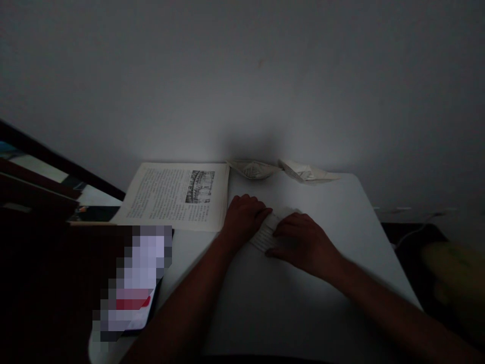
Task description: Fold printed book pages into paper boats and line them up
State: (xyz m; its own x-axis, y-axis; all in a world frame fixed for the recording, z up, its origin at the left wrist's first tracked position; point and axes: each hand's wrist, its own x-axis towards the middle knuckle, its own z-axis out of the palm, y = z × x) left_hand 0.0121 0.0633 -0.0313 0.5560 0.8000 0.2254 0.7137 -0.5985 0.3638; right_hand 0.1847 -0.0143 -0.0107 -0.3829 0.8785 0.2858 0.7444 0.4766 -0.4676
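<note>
Between my hands, a small piece of folded printed paper lies low over the white table. My left hand is closed on its left edge, thumb toward the middle of the sheet. From the right, my right hand grips the same paper, its thumb and fingers bent around the right side. Both hands cover much of the paper, so its full shape is hidden. Behind them, near the wall, sit two folded paper boats, a left one and a right one.
Printed pages with a picture lie stacked at the table's back left. A phone with a lit, blurred screen is at the left edge. The white table meets a grey wall. A cable runs at the right.
</note>
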